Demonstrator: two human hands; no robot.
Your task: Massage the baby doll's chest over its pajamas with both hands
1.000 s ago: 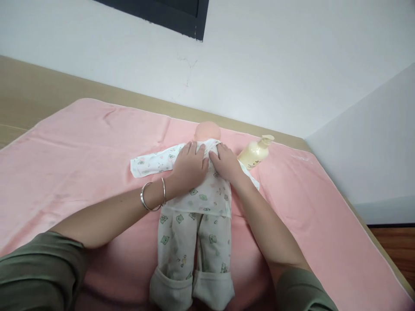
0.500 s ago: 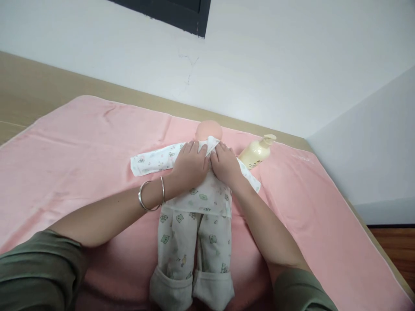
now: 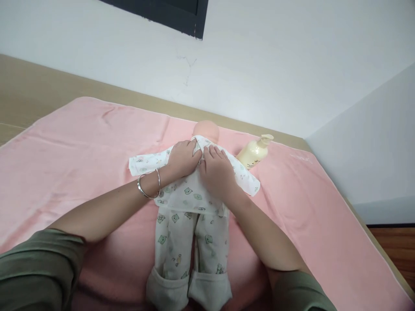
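Observation:
A baby doll [image 3: 206, 129] lies on its back in a white top [image 3: 189, 194] and white trousers [image 3: 177, 237], both printed with small green animals. Its sleeves spread out to both sides. At the chest, just below the neck, my left hand [image 3: 184, 160] grips the front of the top. My right hand [image 3: 218, 170] is closed on the same front beside it, fingers together near the middle. Both hands cover part of the chest, so the cloth's edges and any fastening under them are hidden. The doll's face is largely out of sight.
A cream pump bottle [image 3: 254, 151] leans beside the doll's right-hand sleeve in view. Beneath everything lies a pink mat [image 3: 81, 147] with some wrinkles, on a wooden surface [image 3: 39, 75]. A white wall [image 3: 259, 65] rises behind it.
The raised collar flap now lies flatter across the neck. My right hand has shifted left and slightly down, baring the shoulder and sleeve near the bottle. My left hand moved slightly left.

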